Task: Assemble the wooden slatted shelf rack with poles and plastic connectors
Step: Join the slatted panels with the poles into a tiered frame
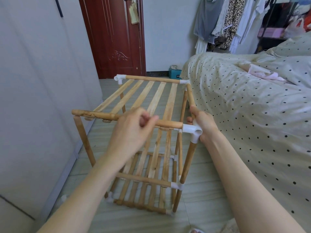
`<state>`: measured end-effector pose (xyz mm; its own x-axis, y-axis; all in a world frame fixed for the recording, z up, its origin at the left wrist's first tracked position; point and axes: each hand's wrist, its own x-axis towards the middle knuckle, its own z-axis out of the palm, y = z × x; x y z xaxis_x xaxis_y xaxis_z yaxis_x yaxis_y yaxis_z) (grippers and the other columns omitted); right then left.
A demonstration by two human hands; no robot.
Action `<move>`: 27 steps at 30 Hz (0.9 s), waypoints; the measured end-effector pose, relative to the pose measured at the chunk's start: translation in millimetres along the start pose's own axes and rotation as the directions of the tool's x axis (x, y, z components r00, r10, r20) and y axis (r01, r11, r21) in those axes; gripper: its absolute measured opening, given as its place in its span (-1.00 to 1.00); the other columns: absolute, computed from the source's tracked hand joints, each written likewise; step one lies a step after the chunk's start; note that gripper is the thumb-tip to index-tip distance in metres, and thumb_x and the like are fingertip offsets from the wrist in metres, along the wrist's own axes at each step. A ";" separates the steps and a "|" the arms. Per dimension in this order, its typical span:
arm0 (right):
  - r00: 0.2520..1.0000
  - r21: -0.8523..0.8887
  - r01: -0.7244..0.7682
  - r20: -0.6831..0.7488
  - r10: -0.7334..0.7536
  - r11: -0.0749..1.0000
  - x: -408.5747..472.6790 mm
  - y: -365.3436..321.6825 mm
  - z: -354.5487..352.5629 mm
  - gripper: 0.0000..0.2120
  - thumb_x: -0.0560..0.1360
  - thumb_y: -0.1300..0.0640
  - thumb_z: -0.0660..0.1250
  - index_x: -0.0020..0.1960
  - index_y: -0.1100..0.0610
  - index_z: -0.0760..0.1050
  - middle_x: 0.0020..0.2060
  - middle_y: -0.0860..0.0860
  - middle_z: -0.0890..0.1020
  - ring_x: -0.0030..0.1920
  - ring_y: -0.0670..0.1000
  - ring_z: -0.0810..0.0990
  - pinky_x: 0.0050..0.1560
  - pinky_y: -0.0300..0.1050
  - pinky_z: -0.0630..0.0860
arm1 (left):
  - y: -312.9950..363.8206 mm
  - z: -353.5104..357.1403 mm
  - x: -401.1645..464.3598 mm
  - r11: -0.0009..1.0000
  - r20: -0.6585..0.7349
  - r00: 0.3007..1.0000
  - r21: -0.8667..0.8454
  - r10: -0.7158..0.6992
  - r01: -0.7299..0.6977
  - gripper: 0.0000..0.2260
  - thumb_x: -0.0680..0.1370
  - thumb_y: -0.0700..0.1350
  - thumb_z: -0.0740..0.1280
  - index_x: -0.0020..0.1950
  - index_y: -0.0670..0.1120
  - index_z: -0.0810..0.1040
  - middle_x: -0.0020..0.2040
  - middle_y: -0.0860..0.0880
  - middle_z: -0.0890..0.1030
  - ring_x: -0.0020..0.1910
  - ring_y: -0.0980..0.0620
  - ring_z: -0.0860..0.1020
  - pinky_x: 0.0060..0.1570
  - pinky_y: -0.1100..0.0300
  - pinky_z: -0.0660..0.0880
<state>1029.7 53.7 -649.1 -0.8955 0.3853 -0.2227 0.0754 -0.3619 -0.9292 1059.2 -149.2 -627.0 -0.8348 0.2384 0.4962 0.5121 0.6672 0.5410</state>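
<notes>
My right hand [202, 125] grips the white plastic corner connector [193, 131] at three o'clock. My left hand [133, 130] curls around the round wooden front pole [101, 115]. Its nine o'clock end lacks a connector; three tiers otherwise stand.

Pale wood and white plastic, all matt.

I'm seeing the rack's top slats [156, 96] in pale, raw-looking wood with streaky grain; the front pole [107, 116] is smoother, tan, darkly mottled. The corner connector [193, 130] is smooth white plastic, slightly glossy. Bed cover [244, 101] is soft cream cloth with dark dots. The door [116, 36] is glossy red-brown wood.
</notes>
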 end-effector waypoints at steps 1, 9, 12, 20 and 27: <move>1.000 -0.005 -0.003 -0.002 0.003 1.000 0.0 -0.3 0.0 -0.83 0.56 0.07 0.27 -0.14 0.13 0.40 -0.66 -0.08 0.40 -0.62 -0.11 0.37 -0.56 -0.29 0.35 | 6.5 6.3 0.0 0.993 0.035 0.994 0.036 0.108 -0.109 -0.71 0.44 0.21 0.17 0.00 0.05 0.47 -0.09 0.17 0.49 -0.11 0.28 0.40 -0.09 0.48 0.30; 1.000 -0.021 -0.005 0.003 0.005 1.000 -2.6 -0.5 -1.2 -0.81 0.56 0.05 0.27 -0.15 0.14 0.40 -0.64 -0.04 0.41 -0.61 -0.07 0.35 -0.54 -0.27 0.33 | 19.4 49.4 17.7 0.929 0.277 0.916 0.147 0.291 -0.340 -0.47 0.47 0.28 0.17 0.35 0.03 0.41 0.21 0.11 0.51 0.22 0.17 0.26 0.09 0.21 0.09; 1.000 -0.021 -0.007 0.001 0.007 1.000 -2.9 -1.3 -1.1 -0.80 0.56 0.06 0.26 -0.19 0.14 0.38 -0.64 -0.03 0.40 -0.63 -0.06 0.34 -0.59 -0.32 0.30 | 21.7 51.4 22.2 0.949 0.256 0.929 0.097 0.269 -0.301 -0.61 0.45 0.24 0.28 0.16 0.05 0.56 -0.11 0.22 0.46 0.03 0.20 0.26 -0.01 0.19 0.17; 1.000 0.008 -0.003 -0.023 0.003 1.000 -1.2 1.2 -0.3 -0.78 0.55 0.09 0.27 -0.23 0.14 0.37 -0.61 -0.01 0.40 -0.57 -0.03 0.33 -0.54 -0.28 0.32 | 25.6 59.0 23.6 0.994 0.198 0.976 0.046 0.088 -0.099 -0.66 0.38 0.22 0.39 0.09 0.11 0.55 -0.16 0.23 0.20 -0.04 0.09 0.23 -0.05 0.19 0.14; 0.999 0.097 -0.009 -0.031 0.012 0.995 -4.4 3.2 1.4 -0.81 0.55 0.12 0.28 -0.20 0.16 0.37 -0.63 -0.01 0.38 -0.57 -0.03 0.31 -0.55 -0.27 0.30 | 29.9 59.0 13.9 0.971 0.080 0.969 0.031 0.234 -0.237 -0.77 0.43 0.07 0.42 0.00 -0.04 0.61 -0.25 0.31 0.21 -0.22 0.27 0.06 -0.20 0.24 0.02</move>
<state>1033.3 49.6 -650.7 -0.8806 0.4066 -0.2432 0.0408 -0.4463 -0.8940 1050.9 -84.3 -644.0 -0.7054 0.4435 0.5529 0.6887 0.6135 0.3864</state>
